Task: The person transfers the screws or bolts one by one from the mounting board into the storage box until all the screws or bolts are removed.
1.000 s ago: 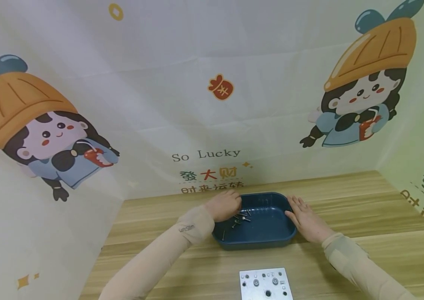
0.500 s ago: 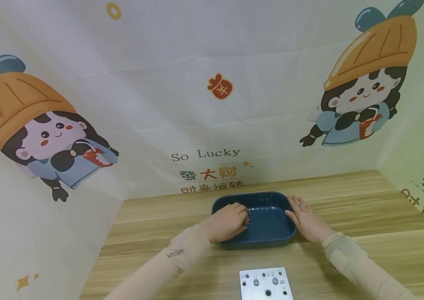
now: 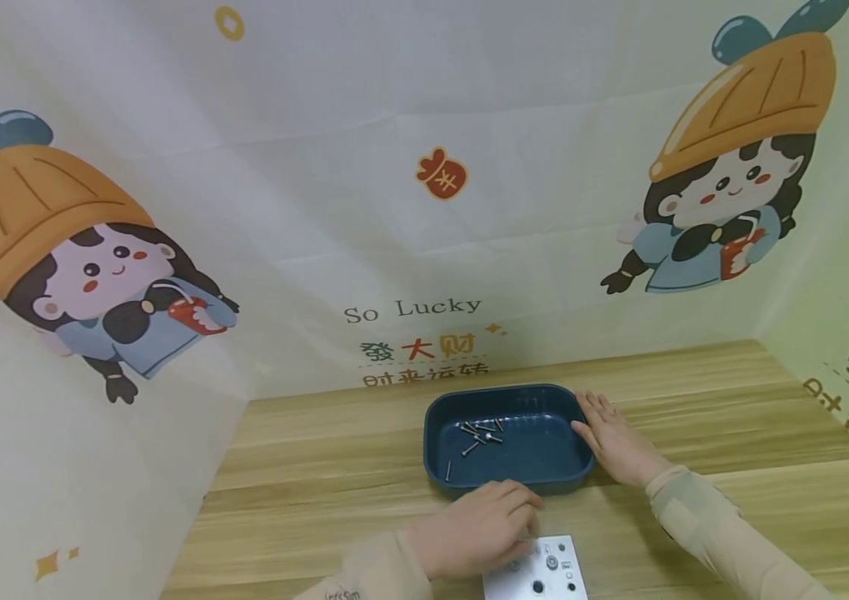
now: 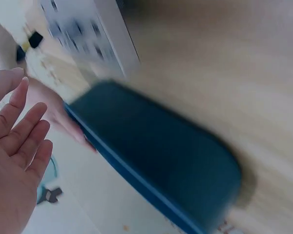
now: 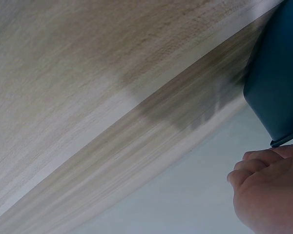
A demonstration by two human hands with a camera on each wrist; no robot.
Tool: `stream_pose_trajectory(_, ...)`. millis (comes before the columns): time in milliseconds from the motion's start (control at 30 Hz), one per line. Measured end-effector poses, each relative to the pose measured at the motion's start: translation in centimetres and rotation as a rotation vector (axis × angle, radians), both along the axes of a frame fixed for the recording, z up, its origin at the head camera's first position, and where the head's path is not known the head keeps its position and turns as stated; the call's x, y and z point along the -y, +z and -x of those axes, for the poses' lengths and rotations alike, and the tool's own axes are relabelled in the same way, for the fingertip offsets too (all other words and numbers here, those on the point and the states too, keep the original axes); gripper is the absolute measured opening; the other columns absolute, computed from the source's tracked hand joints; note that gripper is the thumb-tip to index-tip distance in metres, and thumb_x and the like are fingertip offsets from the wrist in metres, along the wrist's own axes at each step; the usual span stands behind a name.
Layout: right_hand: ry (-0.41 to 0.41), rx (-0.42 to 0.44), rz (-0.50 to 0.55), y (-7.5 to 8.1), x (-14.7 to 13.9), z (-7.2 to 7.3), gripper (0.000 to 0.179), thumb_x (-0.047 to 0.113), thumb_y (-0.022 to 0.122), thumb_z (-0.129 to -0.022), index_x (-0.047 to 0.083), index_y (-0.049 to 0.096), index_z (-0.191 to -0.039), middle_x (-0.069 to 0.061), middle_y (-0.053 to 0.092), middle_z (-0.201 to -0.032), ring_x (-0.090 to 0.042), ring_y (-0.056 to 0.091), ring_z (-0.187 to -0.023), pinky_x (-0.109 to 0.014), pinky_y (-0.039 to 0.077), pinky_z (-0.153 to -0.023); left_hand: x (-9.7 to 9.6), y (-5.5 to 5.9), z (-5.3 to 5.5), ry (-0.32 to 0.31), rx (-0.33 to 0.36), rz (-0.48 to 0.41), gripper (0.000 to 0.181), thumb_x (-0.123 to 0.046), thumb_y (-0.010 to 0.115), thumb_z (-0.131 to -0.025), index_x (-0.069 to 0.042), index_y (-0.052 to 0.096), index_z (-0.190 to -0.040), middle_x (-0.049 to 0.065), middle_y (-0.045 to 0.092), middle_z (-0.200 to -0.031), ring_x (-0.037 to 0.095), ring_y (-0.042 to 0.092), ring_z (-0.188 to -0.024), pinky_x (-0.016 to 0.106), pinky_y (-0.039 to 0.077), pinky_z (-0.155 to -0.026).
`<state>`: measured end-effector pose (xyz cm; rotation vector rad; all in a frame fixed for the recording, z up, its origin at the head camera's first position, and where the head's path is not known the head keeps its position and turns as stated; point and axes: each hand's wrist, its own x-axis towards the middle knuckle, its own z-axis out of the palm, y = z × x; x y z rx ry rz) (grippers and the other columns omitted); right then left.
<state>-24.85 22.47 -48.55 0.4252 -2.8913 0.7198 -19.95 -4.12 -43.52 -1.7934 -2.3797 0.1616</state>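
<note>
My left hand (image 3: 480,529) is over the upper left part of a silver metal plate (image 3: 555,575) with dark holes and small raised fittings. In the left wrist view the thumb and index tips of the left hand (image 4: 19,126) come close together, the other fingers loosely bent. Whether something small is between the tips cannot be seen. A dark blue tray (image 3: 536,462) lies behind the plate, with several metal screws (image 3: 482,433) in its left half. My right hand (image 3: 619,442) rests against the tray's right side, fingers extended along the rim.
The wood-grain table (image 3: 304,467) carries the tray and plate. A printed cloth (image 3: 304,250) hangs as a wall behind the table and along both sides. In the left wrist view the tray (image 4: 156,141) and plate (image 4: 83,34) are blurred.
My left hand has moved out of the tray, toward me, to above the metal plate. The screws it covered are visible again. The right hand has stayed at the tray's right side.
</note>
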Motion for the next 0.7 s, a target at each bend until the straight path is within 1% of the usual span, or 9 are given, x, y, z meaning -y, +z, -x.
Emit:
stream_pose_trajectory(133,-0.001,-0.001,0.0,-0.1,0.0,0.0,0.056,0.022,0.042,-0.106,-0.017,0.03,-0.145,-0.041,0.032,-0.147,-0.056,0.027,-0.139,-0.065,0.026,-0.113,-0.7,-0.4,-1.9,-0.076,0.091,0.048,0.017,-0.031,0.054,-0.101,-0.021,0.062,-0.112,-0.004,0.057,-0.134,0.007,0.05,-0.125,0.017,0.036,-0.109)
stream_pose_trajectory(200,-0.002,-0.003,0.0,-0.1,0.0,0.0,0.056,0.022,0.042,-0.107,-0.016,0.03,-0.145,-0.04,0.032,-0.147,-0.056,0.027,-0.139,-0.065,0.026,-0.113,-0.9,-0.7,-2.6,-0.127,0.1,0.068,0.02,-0.033,0.052,-0.102,-0.021,0.062,-0.115,-0.003,0.056,-0.135,0.007,0.049,-0.127,0.017,0.034,-0.111)
stream_pose_trajectory(300,-0.005,-0.007,-0.001,-0.1,0.0,0.0,0.056,0.022,0.042,-0.107,-0.016,0.03,-0.145,-0.04,0.032,-0.147,-0.056,0.027,-0.139,-0.065,0.026,-0.112,-1.0,-1.4,-3.5,-0.178,0.082,0.078,0.024,-0.035,0.048,-0.103,-0.021,0.061,-0.119,-0.004,0.055,-0.136,0.007,0.048,-0.128,0.015,0.033,-0.111)
stream_pose_trajectory(367,-0.005,-0.009,0.0,-0.1,0.0,0.0,0.056,0.022,0.042,-0.106,-0.016,0.03,-0.145,-0.04,0.032,-0.147,-0.056,0.027,-0.139,-0.066,0.027,-0.112,-1.1,-1.9,-3.8,-0.19,0.068,0.071,0.026,-0.034,0.045,-0.104,-0.021,0.06,-0.121,-0.005,0.056,-0.136,0.006,0.048,-0.127,0.014,0.033,-0.11)
stream_pose_trajectory(400,-0.006,-0.01,0.0,-0.1,0.0,0.0,0.056,0.022,0.042,-0.106,-0.016,0.03,-0.145,-0.041,0.033,-0.147,-0.056,0.027,-0.139,-0.066,0.027,-0.112,-1.1,-2.2,-3.9,-0.185,0.084,0.064,0.026,-0.033,0.045,-0.104,-0.02,0.06,-0.122,-0.006,0.056,-0.135,0.006,0.049,-0.127,0.013,0.033,-0.109)
stream_pose_trajectory(567,-0.004,-0.006,-0.002,-0.1,0.0,0.0,0.056,0.022,0.042,-0.106,-0.016,0.031,-0.145,-0.041,0.033,-0.147,-0.056,0.027,-0.139,-0.065,0.027,-0.112,-1.1,-3.3,-3.9,-0.139,0.245,0.055,0.032,-0.03,0.045,-0.105,-0.015,0.055,-0.131,-0.005,0.057,-0.134,0.004,0.05,-0.125,0.01,0.031,-0.108)
stream_pose_trajectory(600,-0.003,-0.005,-0.001,-0.1,0.0,0.0,0.056,0.022,0.042,-0.106,-0.016,0.031,-0.145,-0.041,0.033,-0.147,-0.056,0.027,-0.139,-0.065,0.027,-0.112,-1.1,-3.4,-3.9,-0.133,0.265,0.049,0.033,-0.03,0.045,-0.104,-0.014,0.055,-0.132,-0.004,0.057,-0.134,0.004,0.05,-0.125,0.01,0.031,-0.107)
stream_pose_trajectory(633,-0.002,-0.005,0.001,-0.2,0.0,0.0,0.056,0.022,0.042,-0.106,-0.016,0.031,-0.145,-0.041,0.033,-0.147,-0.056,0.027,-0.139,-0.065,0.027,-0.112,-1.1,-3.5,-3.9,-0.13,0.272,0.045,0.033,-0.03,0.045,-0.104,-0.014,0.054,-0.132,-0.004,0.057,-0.133,0.005,0.05,-0.125,0.01,0.031,-0.108)
stream_pose_trajectory(700,-0.001,-0.008,0.004,-0.2,0.0,0.0,0.056,0.022,0.042,-0.107,-0.016,0.03,-0.145,-0.041,0.032,-0.147,-0.056,0.027,-0.139,-0.066,0.026,-0.112,-1.1,-3.6,-4.0,-0.136,0.235,0.033,0.031,-0.03,0.046,-0.104,-0.015,0.056,-0.129,-0.004,0.057,-0.133,0.005,0.05,-0.125,0.011,0.031,-0.109)
